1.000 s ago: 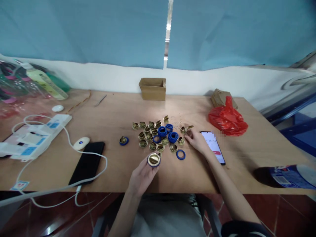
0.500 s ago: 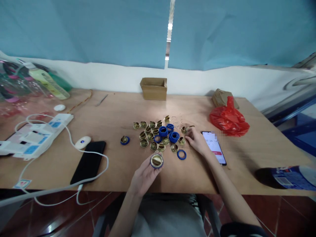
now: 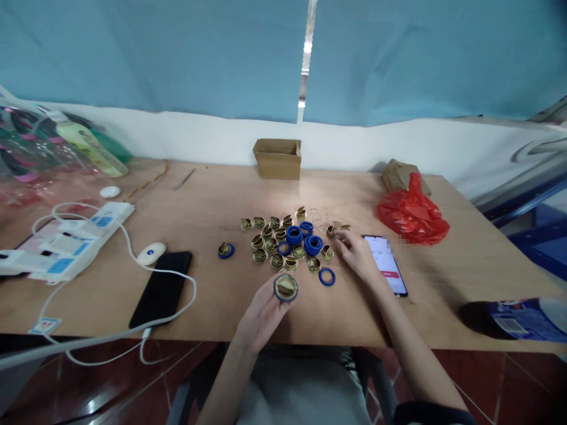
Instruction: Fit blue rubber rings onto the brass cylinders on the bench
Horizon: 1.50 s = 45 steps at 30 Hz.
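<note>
My left hand is closed on a round brass cap with a raised bar across its middle; a dark blue ring surrounds its edge. My right hand is low over the table at the right side of the pile, thumb and fingers slightly apart and bent. Its fingertips are close to a brass cap; whether they touch it I cannot tell. Several similar brass caps lie in front of me. Among them are blue rings, some stacked. A single blue ring lies nearer to me.
Thin wire-like loops lie behind the pile. Left stands a cap on a blue ring, beside a black phone, cables and a power strip. Rightward are a lit phone, red bag and bottle. A cardboard box is behind.
The brass cap in my left hand has tilted slightly and shifted a little right. My right hand has hardly moved; its thumb is a bit nearer the fingers. The view shifted slightly.
</note>
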Motion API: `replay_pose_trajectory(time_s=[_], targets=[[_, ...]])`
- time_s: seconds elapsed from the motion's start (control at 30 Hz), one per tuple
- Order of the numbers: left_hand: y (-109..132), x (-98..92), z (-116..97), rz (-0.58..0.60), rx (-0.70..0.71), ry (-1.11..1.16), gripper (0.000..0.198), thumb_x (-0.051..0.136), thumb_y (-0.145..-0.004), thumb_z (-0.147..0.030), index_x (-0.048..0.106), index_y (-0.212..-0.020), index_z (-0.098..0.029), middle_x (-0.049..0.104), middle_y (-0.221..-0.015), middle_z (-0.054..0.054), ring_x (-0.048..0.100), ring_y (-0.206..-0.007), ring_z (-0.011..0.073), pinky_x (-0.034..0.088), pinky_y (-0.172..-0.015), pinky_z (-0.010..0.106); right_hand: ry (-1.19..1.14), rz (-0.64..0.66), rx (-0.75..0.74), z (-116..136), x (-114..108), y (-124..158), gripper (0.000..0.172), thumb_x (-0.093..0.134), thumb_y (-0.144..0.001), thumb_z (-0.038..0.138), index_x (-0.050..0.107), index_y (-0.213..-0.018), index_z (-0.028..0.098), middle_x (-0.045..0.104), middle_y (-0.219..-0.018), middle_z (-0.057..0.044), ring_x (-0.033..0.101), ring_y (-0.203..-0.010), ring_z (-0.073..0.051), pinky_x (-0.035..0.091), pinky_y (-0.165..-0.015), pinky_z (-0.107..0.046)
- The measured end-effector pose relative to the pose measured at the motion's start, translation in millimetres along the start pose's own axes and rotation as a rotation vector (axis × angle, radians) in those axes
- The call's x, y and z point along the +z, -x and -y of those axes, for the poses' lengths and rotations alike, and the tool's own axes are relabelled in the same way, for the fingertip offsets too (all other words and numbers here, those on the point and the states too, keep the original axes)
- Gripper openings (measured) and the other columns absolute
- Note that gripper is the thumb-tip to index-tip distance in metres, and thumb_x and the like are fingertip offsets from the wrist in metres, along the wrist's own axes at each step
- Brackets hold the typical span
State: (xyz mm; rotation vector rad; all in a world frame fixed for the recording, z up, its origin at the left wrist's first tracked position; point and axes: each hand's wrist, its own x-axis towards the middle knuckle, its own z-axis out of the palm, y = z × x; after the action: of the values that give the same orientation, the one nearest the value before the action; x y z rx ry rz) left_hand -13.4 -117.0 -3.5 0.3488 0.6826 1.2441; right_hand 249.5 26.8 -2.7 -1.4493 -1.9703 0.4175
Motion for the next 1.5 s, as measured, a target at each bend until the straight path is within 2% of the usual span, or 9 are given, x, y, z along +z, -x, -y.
replay_pose_trajectory(time_s=[0.13, 0.23, 0.3, 0.37, 0.5, 0.67, 0.87, 1.0, 1.5], targets=[[-3, 11.0, -5, 0.015, 0.083, -0.087, 0.045, 0.084, -0.078, -0.043, 0.075, -0.115, -0.017, 0.073, -0.117, 0.011, 0.070, -0.104, 0.0235, 0.057, -0.093, 0.034, -0.156, -0.088, 0.049, 35, -17, 13, 0.021, 0.059, -0.093, 0.035, 0.075, -0.092, 0.022, 0.077, -0.090, -0.007, 0.069, -0.078, -0.023, 0.054, -0.069, -0.034], [-7, 17.3, -10, 0.025, 0.146, -0.121, 0.048, 0.086, -0.076, -0.043, 0.074, -0.117, -0.021, 0.073, -0.122, 0.011, 0.068, -0.114, 0.0241, 0.054, -0.101, 0.034, -0.372, -0.120, 0.055, 73, -27, 30, 0.020, 0.068, -0.090, 0.040, 0.076, -0.086, 0.022, 0.075, -0.090, -0.006, 0.067, -0.080, -0.021, 0.053, -0.069, -0.032], [-9, 20.0, -13, 0.052, 0.196, -0.151, 0.050, 0.086, -0.076, -0.042, 0.073, -0.120, -0.023, 0.073, -0.124, 0.012, 0.066, -0.121, 0.0268, 0.050, -0.106, 0.038, -0.553, -0.037, 0.107, 97, -30, 42, 0.019, 0.073, -0.088, 0.041, 0.075, -0.083, 0.022, 0.072, -0.083, -0.004, 0.065, -0.073, -0.018, 0.051, -0.063, -0.029], [-8, 20.9, -15, 0.068, 0.236, -0.198, 0.051, 0.087, -0.076, -0.041, 0.073, -0.121, -0.023, 0.075, -0.121, 0.013, 0.067, -0.121, 0.0289, 0.050, -0.107, 0.041, -0.754, 0.111, 0.193, 116, -28, 53, 0.020, 0.076, -0.086, 0.042, 0.072, -0.082, 0.022, 0.068, -0.071, 0.000, 0.060, -0.060, -0.014, 0.048, -0.055, -0.026], [-2, 17.9, -16, 0.026, 0.307, -0.376, 0.044, 0.082, -0.082, -0.038, 0.074, -0.122, -0.022, 0.076, -0.118, 0.013, 0.071, -0.111, 0.0266, 0.054, -0.099, 0.036, -1.122, 0.363, 0.246, 130, -17, 66, 0.024, 0.073, -0.089, 0.045, 0.066, -0.085, 0.022, 0.067, -0.060, 0.003, 0.060, -0.048, -0.013, 0.048, -0.051, -0.026], [7, 20.9, -16, 0.025, 0.417, -0.554, 0.037, 0.078, -0.086, -0.033, 0.075, -0.121, -0.021, 0.076, -0.119, 0.012, 0.071, -0.106, 0.0238, 0.056, -0.093, 0.030, -1.352, 0.416, 0.263, 126, -4, 68, 0.028, 0.074, -0.090, 0.046, 0.063, -0.085, 0.020, 0.068, -0.064, 0.002, 0.060, -0.052, -0.011, 0.049, -0.053, -0.024], [14, 36.1, -18, 0.055, 0.431, -0.619, 0.034, 0.078, -0.085, -0.029, 0.076, -0.119, -0.022, 0.079, -0.107, 0.009, 0.073, -0.092, 0.0190, 0.058, -0.082, 0.025, -1.381, 0.488, 0.323, 122, 3, 67, 0.031, 0.080, -0.084, 0.046, 0.063, -0.084, 0.019, 0.060, -0.063, 0.004, 0.052, -0.051, -0.008, 0.041, -0.049, -0.021], [17, 38.7, -17, 0.069, 0.452, -0.629, 0.034, 0.077, -0.084, -0.023, 0.076, -0.118, -0.025, 0.078, -0.109, 0.008, 0.073, -0.097, 0.0182, 0.058, -0.088, 0.026, -1.341, 0.498, 0.335, 121, 5, 66, 0.029, 0.082, -0.082, 0.043, 0.064, -0.083, 0.020, 0.056, -0.064, 0.006, 0.049, -0.053, -0.007, 0.038, -0.051, -0.020], [20, 47.0, -21, 0.096, 0.557, -0.647, 0.036, 0.074, -0.086, -0.016, 0.075, -0.120, -0.027, 0.077, -0.112, 0.005, 0.073, -0.103, 0.0155, 0.058, -0.094, 0.022, -1.162, 0.355, 0.111, 138, -3, 66, 0.027, 0.077, -0.086, 0.039, 0.057, -0.080, 0.021, 0.051, -0.073, 0.004, 0.042, -0.060, -0.010, 0.035, -0.058, -0.023]])
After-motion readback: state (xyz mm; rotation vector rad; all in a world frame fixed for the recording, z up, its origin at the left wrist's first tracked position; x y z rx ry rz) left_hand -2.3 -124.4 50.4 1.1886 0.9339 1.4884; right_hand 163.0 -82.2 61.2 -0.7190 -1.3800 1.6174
